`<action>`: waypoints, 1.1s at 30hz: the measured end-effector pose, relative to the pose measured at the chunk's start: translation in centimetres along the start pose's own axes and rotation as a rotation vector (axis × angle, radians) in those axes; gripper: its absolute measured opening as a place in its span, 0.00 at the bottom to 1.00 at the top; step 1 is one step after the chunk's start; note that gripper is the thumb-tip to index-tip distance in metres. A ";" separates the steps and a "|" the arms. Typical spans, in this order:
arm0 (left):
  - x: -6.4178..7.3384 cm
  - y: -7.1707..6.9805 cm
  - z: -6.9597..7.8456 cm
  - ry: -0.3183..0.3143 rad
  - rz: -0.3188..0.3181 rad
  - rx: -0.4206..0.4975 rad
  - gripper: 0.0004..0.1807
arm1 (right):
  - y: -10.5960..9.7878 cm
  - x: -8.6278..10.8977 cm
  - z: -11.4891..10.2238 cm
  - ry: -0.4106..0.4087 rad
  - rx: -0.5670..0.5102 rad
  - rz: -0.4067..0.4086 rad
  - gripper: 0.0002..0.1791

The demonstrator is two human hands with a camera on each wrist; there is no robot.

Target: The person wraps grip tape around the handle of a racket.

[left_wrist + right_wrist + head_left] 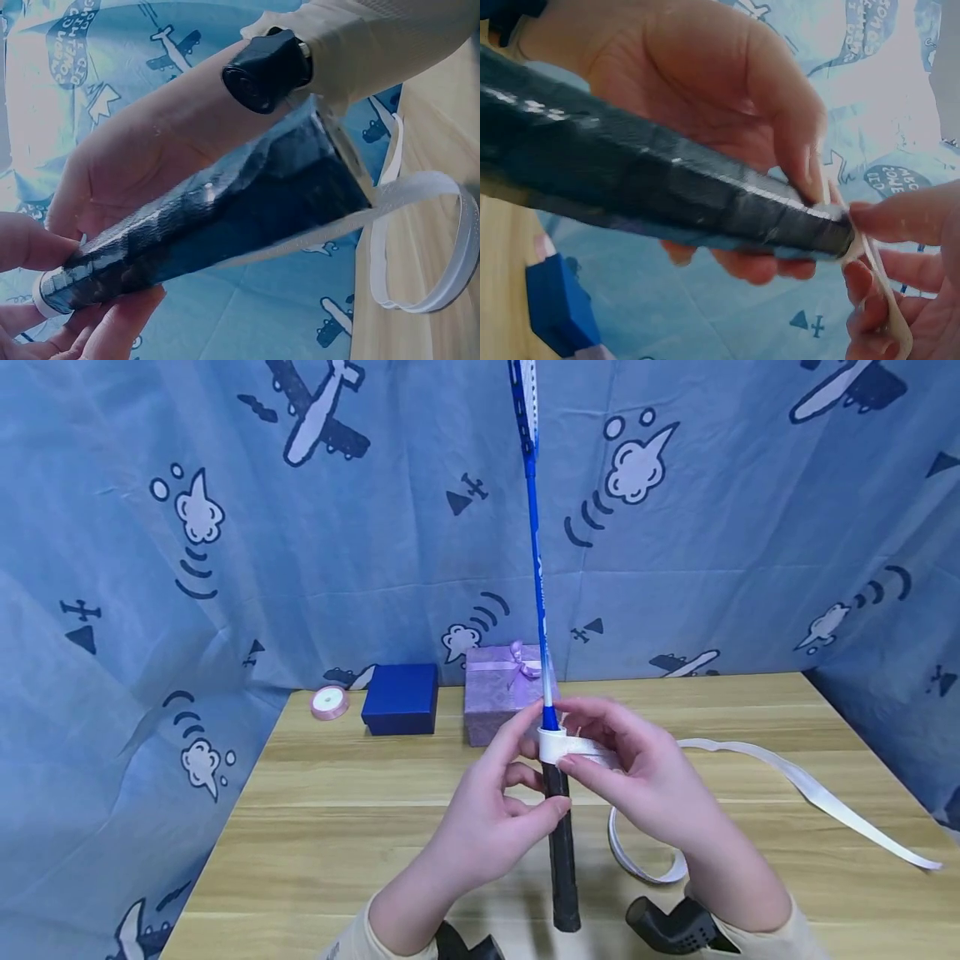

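Note:
A blue badminton racket (537, 552) stands upright in the head view, its head at the top edge and its black handle (562, 868) pointing down. My left hand (483, 814) holds the racket from the left, thumb against the black handle and fingers near its top. White tape (553, 747) loops around the handle's upper end, just below the blue cone. From the right, my right hand (645, 772) pinches this tape close to the loop. In the left wrist view the dark handle (217, 202) crosses the middle, with a curl of tape (442, 296) hanging beyond it.
A long tail of tape (817, 793) trails right across the wooden table (322, 860). At the back are a pink ribbon spool (329, 702), a dark blue box (400, 697) and a purple box with a bow (491, 697). A patterned blue curtain (360, 543) hangs behind.

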State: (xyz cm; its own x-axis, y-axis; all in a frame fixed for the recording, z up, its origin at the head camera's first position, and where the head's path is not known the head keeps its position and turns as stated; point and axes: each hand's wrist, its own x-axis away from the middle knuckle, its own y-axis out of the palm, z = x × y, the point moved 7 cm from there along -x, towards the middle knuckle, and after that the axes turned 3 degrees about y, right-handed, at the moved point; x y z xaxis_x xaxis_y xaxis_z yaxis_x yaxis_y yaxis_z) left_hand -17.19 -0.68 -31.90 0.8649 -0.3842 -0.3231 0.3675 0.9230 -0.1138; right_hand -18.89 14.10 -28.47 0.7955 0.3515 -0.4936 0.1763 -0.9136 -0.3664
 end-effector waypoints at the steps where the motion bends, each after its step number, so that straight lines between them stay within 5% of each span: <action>1: 0.0 0.1 0.0 0.008 -0.005 0.005 0.49 | -0.1 0.1 0.0 0.009 0.007 0.000 0.27; 11: 0.1 0.6 -0.1 0.034 -0.034 0.002 0.49 | -0.7 0.3 -0.6 0.009 0.047 0.024 0.27; 18: 0.1 0.7 0.1 0.065 -0.039 0.088 0.50 | -0.7 0.2 -0.6 -0.042 -0.089 0.003 0.24; 26: 0.1 1.0 0.3 0.096 -0.096 0.161 0.50 | -0.5 0.0 0.4 0.040 -0.165 -0.078 0.24; 33: 0.2 1.3 0.8 0.206 -0.191 0.256 0.48 | -0.2 0.0 0.3 -0.004 -0.311 -0.120 0.23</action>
State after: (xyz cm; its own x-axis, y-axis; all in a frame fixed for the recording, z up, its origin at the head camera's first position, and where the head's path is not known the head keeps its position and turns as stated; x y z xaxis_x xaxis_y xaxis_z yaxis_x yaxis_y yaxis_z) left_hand -16.28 0.41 -31.37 0.6952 -0.5126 -0.5039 0.6116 0.7901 0.0401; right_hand -19.10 14.31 -28.68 0.7561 0.4607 -0.4648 0.4376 -0.8840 -0.1644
